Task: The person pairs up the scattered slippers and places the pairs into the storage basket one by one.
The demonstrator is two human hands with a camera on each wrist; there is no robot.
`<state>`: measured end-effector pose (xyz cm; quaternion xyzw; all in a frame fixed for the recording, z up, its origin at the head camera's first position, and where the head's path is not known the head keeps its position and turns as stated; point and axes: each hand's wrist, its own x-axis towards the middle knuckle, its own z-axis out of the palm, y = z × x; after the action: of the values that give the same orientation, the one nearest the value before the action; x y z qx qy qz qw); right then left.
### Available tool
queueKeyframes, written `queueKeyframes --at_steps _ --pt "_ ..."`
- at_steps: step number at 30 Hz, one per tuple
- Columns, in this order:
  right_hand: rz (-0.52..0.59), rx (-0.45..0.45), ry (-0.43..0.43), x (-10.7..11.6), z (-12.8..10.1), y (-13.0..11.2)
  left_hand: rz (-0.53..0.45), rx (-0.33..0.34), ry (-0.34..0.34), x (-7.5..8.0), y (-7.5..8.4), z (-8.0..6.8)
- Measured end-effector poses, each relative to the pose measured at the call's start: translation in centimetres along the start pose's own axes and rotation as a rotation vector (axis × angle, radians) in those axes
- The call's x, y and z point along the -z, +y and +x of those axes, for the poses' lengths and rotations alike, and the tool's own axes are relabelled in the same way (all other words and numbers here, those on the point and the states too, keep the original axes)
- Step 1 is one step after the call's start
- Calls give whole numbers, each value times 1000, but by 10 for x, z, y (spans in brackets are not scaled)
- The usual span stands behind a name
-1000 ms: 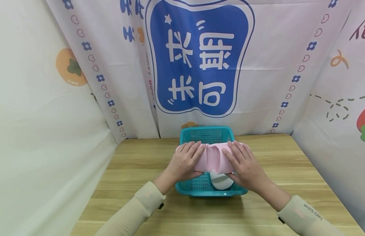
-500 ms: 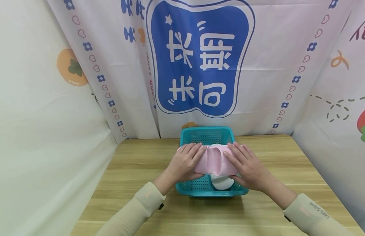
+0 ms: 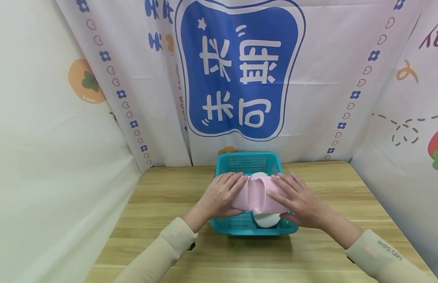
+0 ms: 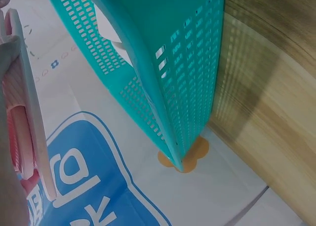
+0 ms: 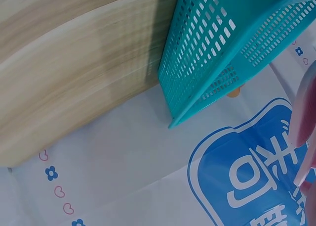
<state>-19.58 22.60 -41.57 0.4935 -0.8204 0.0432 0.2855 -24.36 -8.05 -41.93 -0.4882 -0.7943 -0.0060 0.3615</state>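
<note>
A pair of pink slippers [image 3: 255, 194] with ribbed uppers lies crosswise between my hands, over a teal plastic basket [image 3: 254, 232]. My left hand [image 3: 220, 196] grips the left end, fingers across the top and thumb at the near edge. At the right end, my right hand [image 3: 305, 204] holds on with fingers spread over the ribbing and thumb low. Rounded white items [image 3: 267, 221] show inside the basket below the slippers, which partly hide them. In the left wrist view, the slippers [image 4: 32, 102] appear edge-on beside the basket wall [image 4: 190, 63].
The basket stands on a wood-grain table [image 3: 169, 188], near its back edge. White printed cloth hangs behind, with a large blue panel [image 3: 236, 70]. More pale cloth [image 3: 63, 165] encloses the left and right sides.
The slippers have come slightly nearer and lower. White showed up behind them in the basket. My right hand has slid a little outward and its fingers have spread; the left has hardly moved.
</note>
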Motion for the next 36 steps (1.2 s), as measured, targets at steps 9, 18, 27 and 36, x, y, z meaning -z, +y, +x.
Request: queueKeyframes --at_steps 9,18,27,36 --pt "-22 44 -29 6 1 -2 -47 -18 -17 1 -2 0" --pt "-27 55 -33 6 0 -3 -77 -21 -40 2 -3 1" --pt "-42 53 -31 3 0 -3 -74 -25 -57 1 -2 0" --pt "-38 47 -29 1 0 -6 -89 -8 -102 1 -2 0"
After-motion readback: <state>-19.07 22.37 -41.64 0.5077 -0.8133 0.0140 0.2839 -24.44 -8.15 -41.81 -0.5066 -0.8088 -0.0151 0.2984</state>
